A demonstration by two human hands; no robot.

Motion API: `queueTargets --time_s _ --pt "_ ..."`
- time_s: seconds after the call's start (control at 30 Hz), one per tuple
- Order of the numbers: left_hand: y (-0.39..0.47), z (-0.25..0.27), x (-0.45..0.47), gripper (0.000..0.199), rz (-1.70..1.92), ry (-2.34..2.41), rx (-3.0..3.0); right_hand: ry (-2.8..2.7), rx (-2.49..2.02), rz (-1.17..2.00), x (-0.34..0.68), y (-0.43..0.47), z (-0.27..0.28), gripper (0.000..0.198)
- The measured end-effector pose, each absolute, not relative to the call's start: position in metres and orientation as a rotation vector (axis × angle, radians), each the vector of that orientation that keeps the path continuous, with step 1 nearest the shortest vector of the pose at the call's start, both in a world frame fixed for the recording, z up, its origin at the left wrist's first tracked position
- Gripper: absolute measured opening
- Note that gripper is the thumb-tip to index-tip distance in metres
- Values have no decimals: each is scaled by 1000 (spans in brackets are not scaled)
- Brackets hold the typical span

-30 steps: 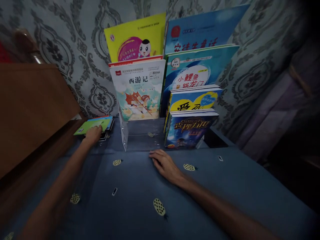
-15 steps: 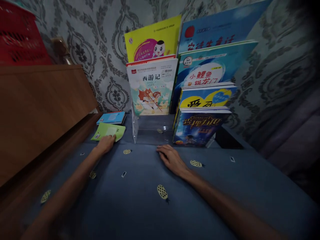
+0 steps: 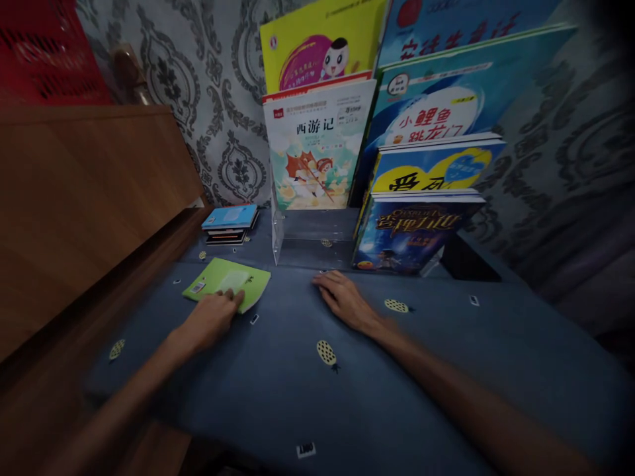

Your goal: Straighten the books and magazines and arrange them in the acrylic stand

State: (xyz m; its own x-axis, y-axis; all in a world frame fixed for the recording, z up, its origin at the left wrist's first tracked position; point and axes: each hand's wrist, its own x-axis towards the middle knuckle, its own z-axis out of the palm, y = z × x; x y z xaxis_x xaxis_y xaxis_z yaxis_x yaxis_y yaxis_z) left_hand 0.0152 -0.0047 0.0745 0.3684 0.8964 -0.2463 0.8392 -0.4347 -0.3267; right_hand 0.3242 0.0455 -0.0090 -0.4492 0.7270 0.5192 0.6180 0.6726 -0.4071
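My left hand point(image 3: 217, 316) grips the near edge of a thin green book point(image 3: 221, 276), its fingers curled over the cover and its thumb hidden. A white barcode label shows near the book's left end. The book is over the blue cloth; whether it touches is hard to tell. My right hand point(image 3: 344, 301) rests on the cloth with fingers stretched forward and slightly bent, holding nothing. Just beyond it stands a clear acrylic book stand point(image 3: 317, 253), which bears a white picture book point(image 3: 317, 149) on its left and a dark blue book point(image 3: 409, 235) at its lower right.
A small stack of books with a blue cover point(image 3: 231, 217) lies at the back left. Several taller books, including a teal one point(image 3: 446, 92) and a yellow one point(image 3: 322, 39), fill the stand. A wooden cabinet point(image 3: 89, 198) with a red basket point(image 3: 44, 59) on top borders the left.
My left hand has drawn the green book away from the stack, toward me and slightly right. My right hand stays in about the same place on the cloth. The view has tilted downward.
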Motion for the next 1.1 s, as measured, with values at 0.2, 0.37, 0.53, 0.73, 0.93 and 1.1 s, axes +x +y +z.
queueTargets --time_s 0.2,0.37,0.53,0.73,0.93,1.1 --pt "-56 50 74 52 371 -1428 -2622 -2082 -1024 369 316 29 -4 30" --pt "-70 27 139 51 28 -1089 -2803 -2099 -1024 405 322 7 7 29" --pt "-71 15 192 37 -200 -806 -3014 -2166 -1053 531 336 -14 20 29" --pt "-74 28 191 42 -275 -682 -3301 -2130 -994 620 347 -24 12 32" --pt "-44 28 138 54 -283 -908 -3287 -2132 -988 547 351 -20 -6 34" --pt "8 5 86 56 -219 -1319 -3029 -2243 -1121 387 350 -26 -10 40"
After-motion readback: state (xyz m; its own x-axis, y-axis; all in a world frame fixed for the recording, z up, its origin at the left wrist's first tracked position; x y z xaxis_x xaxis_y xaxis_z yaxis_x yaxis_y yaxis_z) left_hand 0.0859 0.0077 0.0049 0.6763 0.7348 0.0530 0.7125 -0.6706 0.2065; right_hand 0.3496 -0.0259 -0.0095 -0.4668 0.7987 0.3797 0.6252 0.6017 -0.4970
